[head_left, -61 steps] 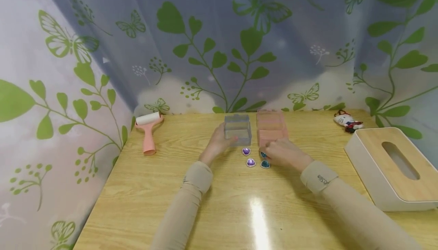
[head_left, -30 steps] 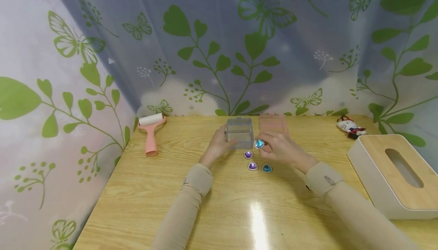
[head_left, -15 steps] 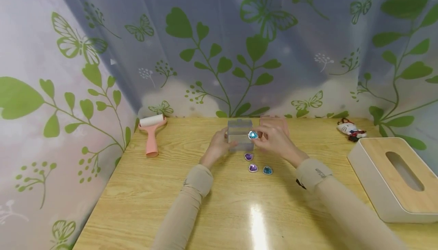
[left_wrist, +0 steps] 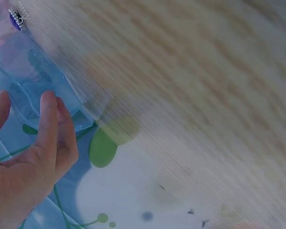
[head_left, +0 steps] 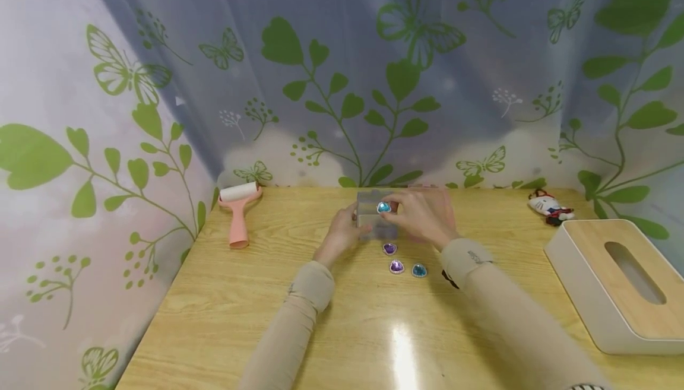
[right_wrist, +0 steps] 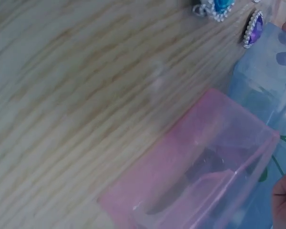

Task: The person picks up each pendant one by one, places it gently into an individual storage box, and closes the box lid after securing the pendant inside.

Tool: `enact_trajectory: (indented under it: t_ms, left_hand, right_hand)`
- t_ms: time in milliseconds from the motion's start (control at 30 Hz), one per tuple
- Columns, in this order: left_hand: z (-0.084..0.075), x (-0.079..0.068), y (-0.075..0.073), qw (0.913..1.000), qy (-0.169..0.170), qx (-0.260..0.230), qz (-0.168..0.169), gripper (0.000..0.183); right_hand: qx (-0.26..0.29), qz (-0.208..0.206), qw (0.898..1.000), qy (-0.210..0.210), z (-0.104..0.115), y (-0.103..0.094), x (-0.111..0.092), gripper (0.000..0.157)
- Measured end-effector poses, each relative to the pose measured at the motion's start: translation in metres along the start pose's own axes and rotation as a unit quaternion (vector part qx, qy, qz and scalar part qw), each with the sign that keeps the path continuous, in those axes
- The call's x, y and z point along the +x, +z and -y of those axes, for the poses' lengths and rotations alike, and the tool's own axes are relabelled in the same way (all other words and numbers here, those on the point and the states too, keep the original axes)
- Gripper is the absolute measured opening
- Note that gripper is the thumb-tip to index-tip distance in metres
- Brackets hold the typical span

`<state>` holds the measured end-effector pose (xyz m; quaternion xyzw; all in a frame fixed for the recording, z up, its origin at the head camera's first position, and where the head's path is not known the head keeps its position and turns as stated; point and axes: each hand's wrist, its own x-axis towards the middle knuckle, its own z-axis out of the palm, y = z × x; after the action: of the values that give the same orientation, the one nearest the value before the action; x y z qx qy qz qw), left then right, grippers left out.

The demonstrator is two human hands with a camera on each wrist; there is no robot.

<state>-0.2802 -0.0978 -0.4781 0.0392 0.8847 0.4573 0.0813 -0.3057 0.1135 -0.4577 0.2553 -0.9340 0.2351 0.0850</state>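
Note:
My left hand (head_left: 342, 232) grips the left side of a small clear blue plastic box (head_left: 383, 232), whose lid stands open. In the left wrist view, fingers and thumb lie against the box walls. My right hand (head_left: 419, 215) pinches a blue gem (head_left: 383, 206) with a silver beaded rim, over the blue box. A clear pink box (right_wrist: 181, 167), lid also open, stands to the right, partly hidden behind the right hand in the head view. On the table before the boxes lie two purple gems (head_left: 396, 266) and another blue gem (head_left: 419, 270).
A pink-handled lint roller (head_left: 238, 218) lies at the back left of the wooden table (head_left: 299, 336). At the right stand a tissue box (head_left: 582, 289) with a wooden top and a small white cat doll (head_left: 550, 207). A patterned curtain (head_left: 320, 81) hangs behind.
My right hand has picked the blue gem up from the table and carried it left, over the blue box. The left hand has kept its grip on that box.

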Motion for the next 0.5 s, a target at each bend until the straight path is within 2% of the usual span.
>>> enact_trajectory:
  t_ms: [167,500]
  left_hand:
    - [0.0,-0.001,0.0,1.0,-0.002,0.006,-0.002,0.078]
    - [0.001,-0.002,-0.001,1.0,-0.001,0.006,0.007,0.08]
  right_hand:
    - [0.093,0.042,0.994,0.033,0.0,0.01,0.008,0.038]
    - [0.078,0.056,0.994,0.046,-0.001,0.028,0.022,0.035]
